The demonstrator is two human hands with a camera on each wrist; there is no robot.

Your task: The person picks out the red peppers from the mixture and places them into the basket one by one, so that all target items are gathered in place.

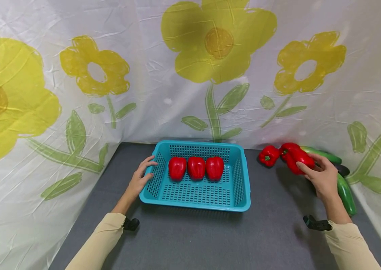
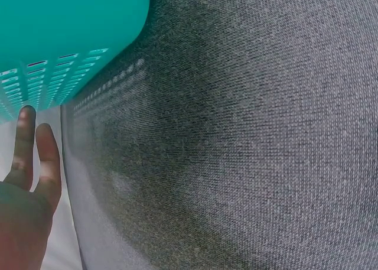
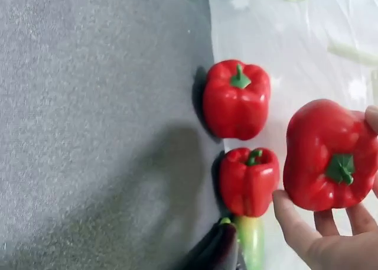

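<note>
My right hand (image 1: 323,178) grips a red bell pepper (image 3: 331,158) between thumb and fingers, its green stem showing in the right wrist view. Close behind it, two more red peppers lie at the back edge of the table: one on the left (image 1: 269,155) and one partly covered by the held pepper (image 3: 249,181). My left hand (image 1: 139,180) rests at the left rim of a blue-green plastic basket (image 1: 197,208), its fingers loosely extended over that rim. Inside the basket, three red peppers (image 1: 196,168) stand in a row along its back half.
Beyond my right hand, a dark eggplant (image 1: 343,170) and long green vegetables (image 1: 346,195) lie along the table's right edge. A white flower-printed cloth (image 1: 163,108) hangs behind the dark grey table (image 1: 190,240) and at its sides.
</note>
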